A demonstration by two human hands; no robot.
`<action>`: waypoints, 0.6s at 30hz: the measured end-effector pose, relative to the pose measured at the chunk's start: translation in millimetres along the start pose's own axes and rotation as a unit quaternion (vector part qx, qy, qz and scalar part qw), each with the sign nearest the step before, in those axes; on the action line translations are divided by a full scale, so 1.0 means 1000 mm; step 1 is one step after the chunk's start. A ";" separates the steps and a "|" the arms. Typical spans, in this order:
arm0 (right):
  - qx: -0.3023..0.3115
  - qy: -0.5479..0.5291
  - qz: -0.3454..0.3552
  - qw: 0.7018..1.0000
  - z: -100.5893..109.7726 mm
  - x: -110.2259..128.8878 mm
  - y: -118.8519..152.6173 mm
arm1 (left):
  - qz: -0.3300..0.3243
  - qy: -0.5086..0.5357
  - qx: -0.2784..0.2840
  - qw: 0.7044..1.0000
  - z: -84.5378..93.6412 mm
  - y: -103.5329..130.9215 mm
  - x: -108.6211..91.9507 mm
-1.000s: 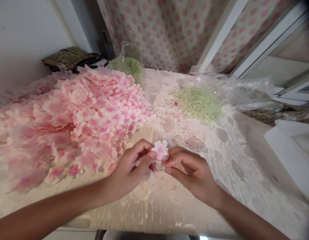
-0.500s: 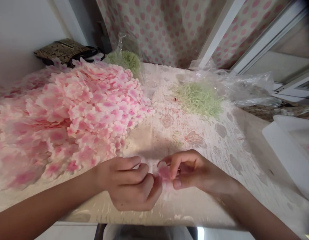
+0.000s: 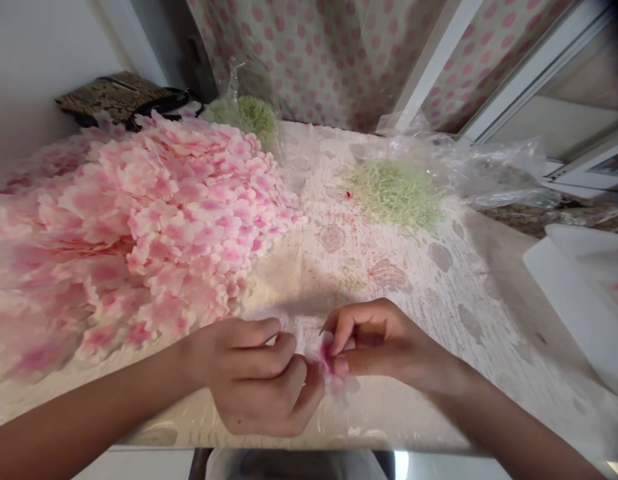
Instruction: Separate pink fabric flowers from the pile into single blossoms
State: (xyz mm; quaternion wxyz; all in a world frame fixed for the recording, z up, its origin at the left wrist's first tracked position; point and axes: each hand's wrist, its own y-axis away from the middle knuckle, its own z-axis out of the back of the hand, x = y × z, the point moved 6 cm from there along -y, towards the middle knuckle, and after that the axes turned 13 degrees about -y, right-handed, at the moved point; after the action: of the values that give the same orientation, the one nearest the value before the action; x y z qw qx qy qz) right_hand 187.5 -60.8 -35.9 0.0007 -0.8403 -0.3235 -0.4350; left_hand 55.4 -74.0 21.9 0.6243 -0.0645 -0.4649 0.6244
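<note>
A small pink fabric flower (image 3: 325,355) is between my hands, close to the table's front edge. My right hand (image 3: 376,340) pinches it between thumb and fingertips, and its petals look gathered at the middle. My left hand (image 3: 263,377) is closed, its fingers curled and the knuckles facing me. Its fingertips meet the flower's left side, and what they hold is hidden behind the fingers. Left of the hands lies a large heap of pink and white fabric flowers (image 3: 189,193).
Shredded green paper (image 3: 396,193) lies beyond the hands, beside a crumpled clear plastic bag (image 3: 503,170). Another clear bag with green shreds (image 3: 256,117) stands at the back, near a snakeskin-patterned bag (image 3: 113,97). A white container (image 3: 573,300) sits at the right edge.
My right hand has moved slightly left, toward my left hand. The flower, flatter before, now looks bunched between the fingertips.
</note>
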 end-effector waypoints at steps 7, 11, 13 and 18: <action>-0.035 0.080 -0.003 0.996 -0.002 0.000 0.001 | 0.032 0.001 -0.005 0.999 -0.003 0.007 -0.014; -0.029 0.162 0.008 0.986 -0.005 -0.001 0.002 | 0.072 0.004 0.026 0.997 -0.008 0.009 -0.013; -0.022 0.195 0.021 0.980 -0.008 -0.002 0.002 | -0.001 0.012 0.008 1.000 -0.006 0.008 -0.017; -0.095 0.279 0.139 0.945 -0.001 0.016 0.007 | 0.087 0.077 0.015 0.993 -0.008 0.004 0.002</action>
State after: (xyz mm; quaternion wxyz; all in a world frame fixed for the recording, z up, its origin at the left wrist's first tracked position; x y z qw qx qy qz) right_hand 197.3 -58.2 -21.7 0.0722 -0.7179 -0.1475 -0.6765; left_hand 57.2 -67.7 15.5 0.6024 -0.1433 -0.3990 0.6763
